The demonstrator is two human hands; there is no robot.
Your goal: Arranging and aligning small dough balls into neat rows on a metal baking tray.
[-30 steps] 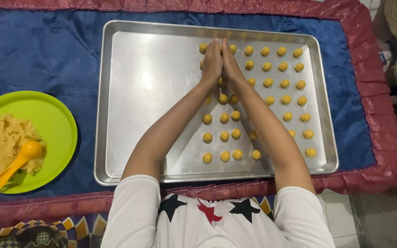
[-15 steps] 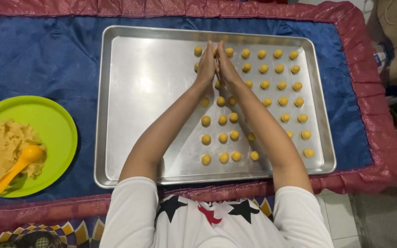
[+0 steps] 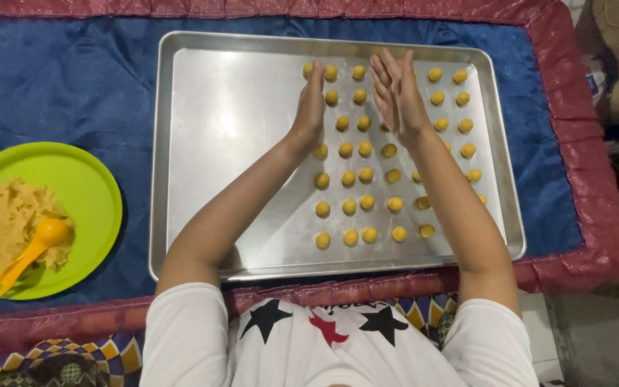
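Note:
My left hand [image 3: 311,100] and my right hand [image 3: 395,92] are raised over the far part of a silver baking tray [image 3: 216,143], palms facing each other with a gap between them. The right palm shows and holds nothing. The left hand is seen edge-on with its fingers straight, so its palm is hidden. Below them, several small round yellow dough balls [image 3: 356,179] lie in rows on the right half of the tray. One ball [image 3: 308,69] sits just past my left fingertips.
A green plate [image 3: 87,186] with a heap of pale dough [image 3: 8,215] and an orange spoon [image 3: 26,254] lies at the left. Everything rests on a blue cloth [image 3: 59,86] with a red border [image 3: 596,215]. The tray's left half is bare metal.
My palms were pressed together over the tray; they have now come apart, left hand to the left and right hand to the right.

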